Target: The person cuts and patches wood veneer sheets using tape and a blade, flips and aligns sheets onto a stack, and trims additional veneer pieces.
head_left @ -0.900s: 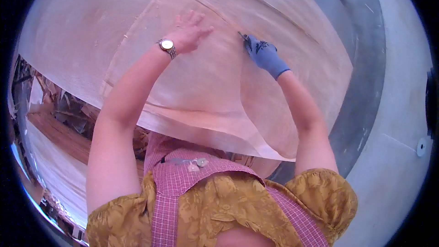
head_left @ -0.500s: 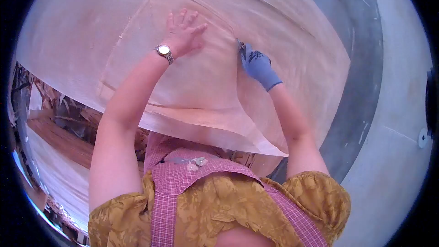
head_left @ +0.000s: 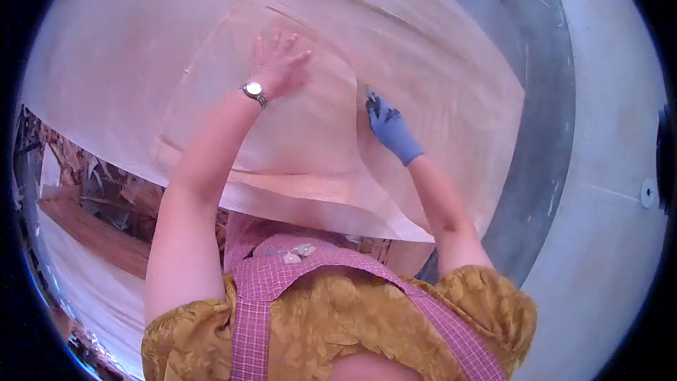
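A thin pale wood-like sheet (head_left: 296,127) lies over a larger sheet of the same look (head_left: 451,127). My bare left hand (head_left: 278,67), with a watch (head_left: 253,89) at the wrist, rests flat on the upper sheet, fingers spread. Right of that sheet's edge is my right hand (head_left: 389,127) in a blue glove, closed round a small tool (head_left: 369,93) whose tip points up and left. The tool looks like a knife, but most of it is hidden in the glove. Near my body the upper sheet's front edge is raised and wavy.
Broken brown wood scraps (head_left: 127,194) lie below the sheets at the left, beside a pale sheet or cover (head_left: 92,268). A grey metal band (head_left: 543,141) curves along the right, with a pale grey surface (head_left: 606,148) beyond it, bearing a round white disc (head_left: 647,192).
My right hand has moved down and slightly left with the tool, along the upper sheet's right edge. My left hand stays spread on the sheet, slightly lower in view.
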Available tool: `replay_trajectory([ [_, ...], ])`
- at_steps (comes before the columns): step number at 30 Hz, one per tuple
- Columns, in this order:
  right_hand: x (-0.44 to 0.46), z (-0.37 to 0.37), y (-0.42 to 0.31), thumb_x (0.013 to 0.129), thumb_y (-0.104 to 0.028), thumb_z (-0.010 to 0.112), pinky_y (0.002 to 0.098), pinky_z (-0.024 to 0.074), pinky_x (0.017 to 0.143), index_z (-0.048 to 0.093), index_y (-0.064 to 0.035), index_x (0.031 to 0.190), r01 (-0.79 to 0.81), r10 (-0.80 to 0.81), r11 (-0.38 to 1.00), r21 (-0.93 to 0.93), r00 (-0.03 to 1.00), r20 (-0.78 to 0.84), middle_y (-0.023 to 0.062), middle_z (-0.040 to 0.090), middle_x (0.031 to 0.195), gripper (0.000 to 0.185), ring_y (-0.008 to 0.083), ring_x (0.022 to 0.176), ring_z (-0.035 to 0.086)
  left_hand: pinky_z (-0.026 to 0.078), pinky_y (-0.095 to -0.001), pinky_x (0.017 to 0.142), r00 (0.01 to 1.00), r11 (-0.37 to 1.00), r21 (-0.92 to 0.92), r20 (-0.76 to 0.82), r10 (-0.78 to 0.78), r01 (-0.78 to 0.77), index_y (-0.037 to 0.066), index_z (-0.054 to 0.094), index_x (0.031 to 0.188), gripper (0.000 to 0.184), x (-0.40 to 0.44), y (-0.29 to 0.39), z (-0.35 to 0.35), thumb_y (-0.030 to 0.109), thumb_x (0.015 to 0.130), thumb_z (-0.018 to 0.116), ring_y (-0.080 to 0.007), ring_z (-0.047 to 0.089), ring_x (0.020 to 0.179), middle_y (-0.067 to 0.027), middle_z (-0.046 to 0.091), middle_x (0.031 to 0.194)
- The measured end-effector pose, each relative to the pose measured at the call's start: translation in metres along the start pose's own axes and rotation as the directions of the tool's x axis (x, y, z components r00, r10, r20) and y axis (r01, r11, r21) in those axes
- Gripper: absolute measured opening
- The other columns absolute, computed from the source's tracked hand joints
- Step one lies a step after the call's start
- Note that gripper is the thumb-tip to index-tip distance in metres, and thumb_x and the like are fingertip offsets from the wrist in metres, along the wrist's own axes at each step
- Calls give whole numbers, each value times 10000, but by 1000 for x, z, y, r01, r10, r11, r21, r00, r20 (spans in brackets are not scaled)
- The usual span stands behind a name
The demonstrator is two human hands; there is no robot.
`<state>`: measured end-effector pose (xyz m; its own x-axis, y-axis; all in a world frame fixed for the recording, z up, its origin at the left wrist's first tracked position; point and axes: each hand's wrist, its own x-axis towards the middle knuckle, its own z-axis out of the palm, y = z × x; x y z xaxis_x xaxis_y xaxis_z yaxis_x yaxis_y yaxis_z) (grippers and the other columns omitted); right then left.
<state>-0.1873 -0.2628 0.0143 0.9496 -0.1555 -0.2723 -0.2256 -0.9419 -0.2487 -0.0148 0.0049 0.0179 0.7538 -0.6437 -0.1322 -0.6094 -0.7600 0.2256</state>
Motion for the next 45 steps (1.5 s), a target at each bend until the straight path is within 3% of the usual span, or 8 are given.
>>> replay_trajectory([
  [5, -25, -11, -27, 990, -341, 398, 567, 478, 728, 498, -61, 1128, 11, 7, 980, 198, 996, -90, 286, 643, 937, 328, 473, 845, 620, 163, -601, 1126, 998, 1000, -14, -63, 18, -19, 270, 463, 1397, 662, -6, 8, 14, 394, 797, 715, -315, 233, 1428, -81, 312, 1526],
  [11, -1, -5, -45, 992, -335, 377, 547, 499, 764, 478, -34, 1135, -177, 175, 982, 62, 984, 27, 272, 654, 984, 349, 456, 868, 638, 322, -484, 1059, 991, 994, -109, -130, -9, -6, 205, 470, 1379, 673, -4, 20, 19, 298, 767, 734, -326, 394, 1310, -104, 431, 1421],
  [14, 0, 2, -38, 990, -312, 376, 545, 501, 733, 466, -18, 1080, -141, 142, 988, 57, 990, -11, 290, 658, 890, 320, 467, 803, 638, 241, -547, 1099, 967, 983, -141, -207, -148, 120, 220, 418, 1417, 662, -9, 56, 31, 314, 821, 690, -336, 305, 1369, -98, 366, 1477],
  [26, -73, 27, -33, 969, -281, 426, 497, 536, 637, 417, -22, 1123, -49, 63, 987, -153, 995, 84, 249, 673, 837, 301, 404, 734, 674, 153, -613, 1118, 883, 970, -243, -461, -86, -32, 227, 414, 1414, 557, -13, 131, 69, 305, 881, 558, -338, 253, 1378, -100, 315, 1482],
  [29, -80, 19, -40, 968, -283, 436, 498, 539, 638, 401, -29, 1135, -232, 246, 969, -89, 943, 225, 236, 677, 844, 306, 393, 742, 680, 141, -610, 1126, 886, 970, -240, -457, -79, -37, 210, 439, 1394, 528, -15, 130, 68, 290, 884, 552, -328, 261, 1382, -86, 337, 1472],
  [37, -105, 40, -24, 971, -247, 415, 502, 534, 580, 427, -18, 1113, 6, 26, 981, -193, 987, 161, 225, 670, 831, 269, 371, 709, 682, 102, -580, 1150, 946, 984, -162, -324, 21, -77, 241, 383, 1444, 544, -46, 142, 88, 309, 919, 508, -261, 216, 1440, -22, 289, 1540],
  [41, -164, 51, -21, 940, -217, 447, 476, 538, 548, 422, -32, 1161, -104, 144, 982, -157, 953, 267, 215, 679, 751, 289, 353, 636, 686, 86, -565, 1160, 943, 988, -144, -331, 5, -56, 261, 352, 1468, 543, -46, 143, 85, 333, 945, 476, -240, 203, 1450, -9, 269, 1557],
  [45, -221, 87, -5, 956, -234, 445, 465, 503, 480, 500, -92, 1204, -90, 163, 965, -247, 942, 295, 109, 630, 917, 291, 313, 678, 682, 94, -566, 1159, 937, 992, -103, -346, 37, -77, 245, 343, 1470, 561, -49, 141, 77, 330, 935, 489, -247, 211, 1446, -22, 276, 1551],
])
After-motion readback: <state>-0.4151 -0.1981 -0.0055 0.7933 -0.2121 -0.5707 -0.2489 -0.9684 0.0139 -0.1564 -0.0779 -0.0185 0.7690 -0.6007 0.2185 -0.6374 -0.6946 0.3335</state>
